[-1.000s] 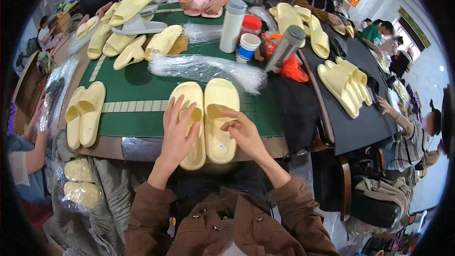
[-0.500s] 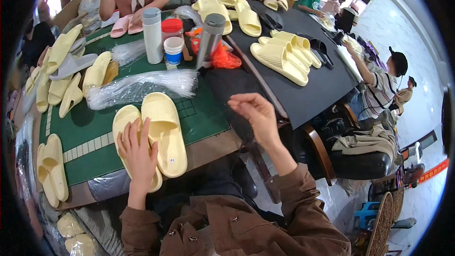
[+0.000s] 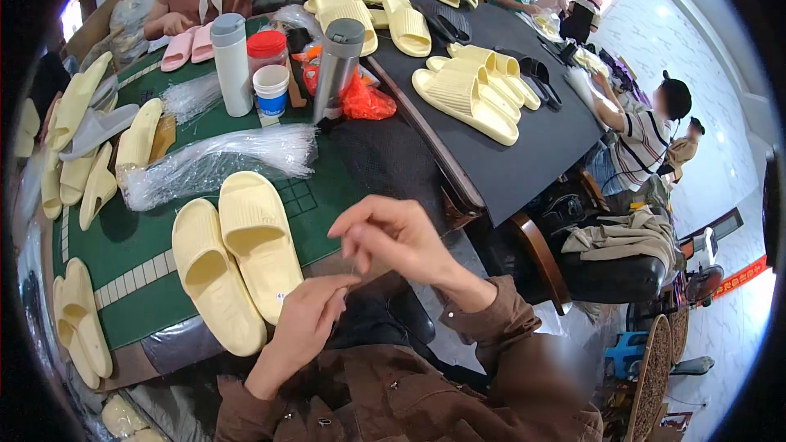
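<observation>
A pair of pale yellow slide slippers [image 3: 214, 282] lies side by side on the green mat, toes pointing away from me. Just right of the slippers' heels, my left hand [image 3: 307, 319] is closed, its thumb and fingers pinched together. My right hand [image 3: 397, 241] hangs slightly above and to the right of it, fingers curled in a pinch. Something very thin may run between the fingertips, too fine to make out. Beyond the slippers lies a bundle of thin clear plastic strands [image 3: 225, 162] in a plastic bag.
A white tumbler [image 3: 232, 69], a grey flask [image 3: 337, 74], a red-lidded jar [image 3: 267, 53] and a paper cup [image 3: 271, 92] stand farther back. More yellow slippers [image 3: 471, 106] lie on the black table [image 3: 540, 155]. Others are piled at the left. Several people work around the tables.
My left hand has left the slippers and moved right. My right hand has come down and left, so the two hands are now close together. The view has shifted slightly.
</observation>
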Tool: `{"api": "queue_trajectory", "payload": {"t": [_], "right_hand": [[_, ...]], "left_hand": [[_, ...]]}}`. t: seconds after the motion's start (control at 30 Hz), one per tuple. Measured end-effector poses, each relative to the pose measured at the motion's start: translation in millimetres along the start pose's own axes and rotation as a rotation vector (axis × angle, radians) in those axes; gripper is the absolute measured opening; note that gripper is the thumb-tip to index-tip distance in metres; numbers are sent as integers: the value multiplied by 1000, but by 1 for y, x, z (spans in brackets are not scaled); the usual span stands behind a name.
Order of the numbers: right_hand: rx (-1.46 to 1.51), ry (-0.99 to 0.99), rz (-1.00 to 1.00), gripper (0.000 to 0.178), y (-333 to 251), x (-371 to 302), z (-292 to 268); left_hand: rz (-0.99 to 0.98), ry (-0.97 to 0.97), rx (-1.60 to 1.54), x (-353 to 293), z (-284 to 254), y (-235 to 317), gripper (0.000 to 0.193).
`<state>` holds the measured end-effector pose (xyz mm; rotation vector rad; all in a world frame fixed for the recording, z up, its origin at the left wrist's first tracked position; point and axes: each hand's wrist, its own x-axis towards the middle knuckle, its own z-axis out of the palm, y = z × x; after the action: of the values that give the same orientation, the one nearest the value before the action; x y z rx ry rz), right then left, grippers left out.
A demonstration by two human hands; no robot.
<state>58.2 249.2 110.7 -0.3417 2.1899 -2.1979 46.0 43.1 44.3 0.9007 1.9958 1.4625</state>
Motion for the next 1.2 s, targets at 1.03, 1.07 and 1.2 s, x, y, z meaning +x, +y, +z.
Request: {"api": "queue_trajectory", "payload": {"t": [1.03, 1.07, 1.2], "right_hand": [[-733, -111, -386, 43, 42, 13, -5], [-736, -79, -365, 41, 42, 14, -9], [-811, 230, -323, 19, 23, 19, -35]], "left_hand": [[-100, 134, -348, 15, -14, 24, 16], [-66, 161, -338, 16, -11, 30, 15], [-90, 108, -268, 14, -21, 41, 15]]}}
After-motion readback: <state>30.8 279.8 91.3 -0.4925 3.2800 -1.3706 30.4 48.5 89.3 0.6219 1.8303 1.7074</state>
